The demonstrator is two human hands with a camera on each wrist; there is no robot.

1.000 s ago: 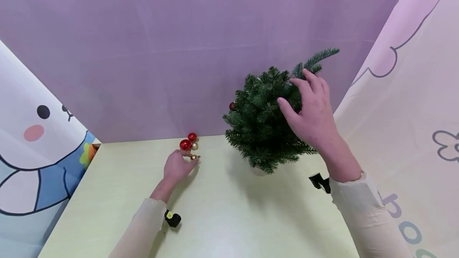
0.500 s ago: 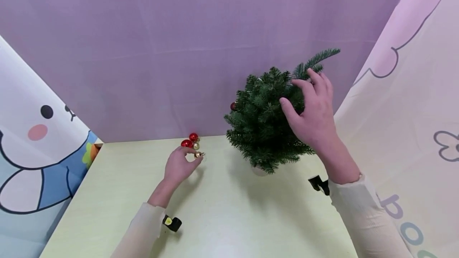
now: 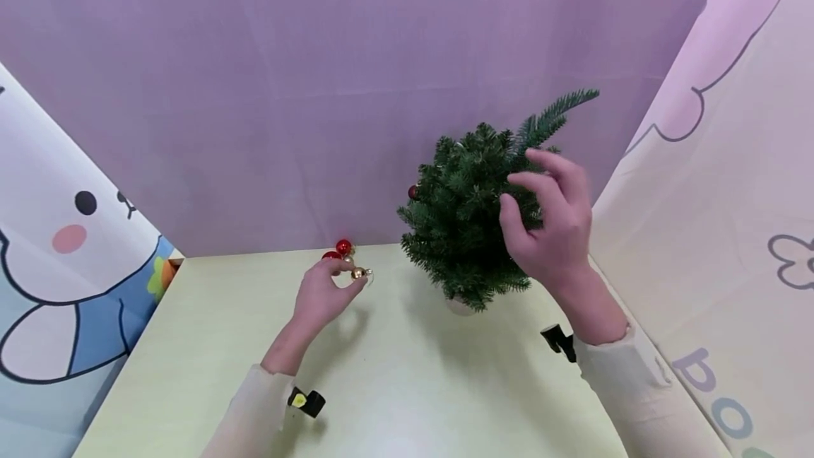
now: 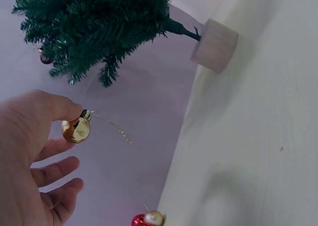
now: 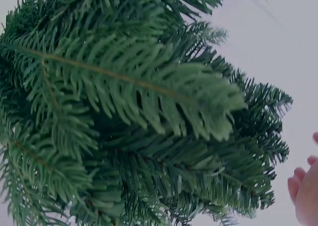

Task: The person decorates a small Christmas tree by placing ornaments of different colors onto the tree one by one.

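My left hand [image 3: 323,297] pinches a small gold Christmas bauble [image 4: 75,130] between thumb and forefinger. A thin gold hanging string trails from its cap, and the other fingers are loosely bent. To the right stands a small artificial Christmas tree [image 3: 467,210] on a round wooden base [image 4: 215,46]. One dark red bauble [image 3: 413,191] hangs on its left side. My right hand [image 3: 556,221], empty with fingers spread and bent, hovers by the tree's right side. Green branches [image 5: 149,87] fill much of the right wrist view.
Red baubles [image 3: 343,247] and a gold bauble [image 4: 154,218] lie near the table's back edge, partly behind the left hand. A purple backdrop [image 3: 286,90] rises behind the pale table [image 3: 381,387]. Printed cloths hang at both sides.
My left hand has lifted the gold bauble off the table and carried it slightly right. My right hand has drawn back and down from the tree's upper branches.
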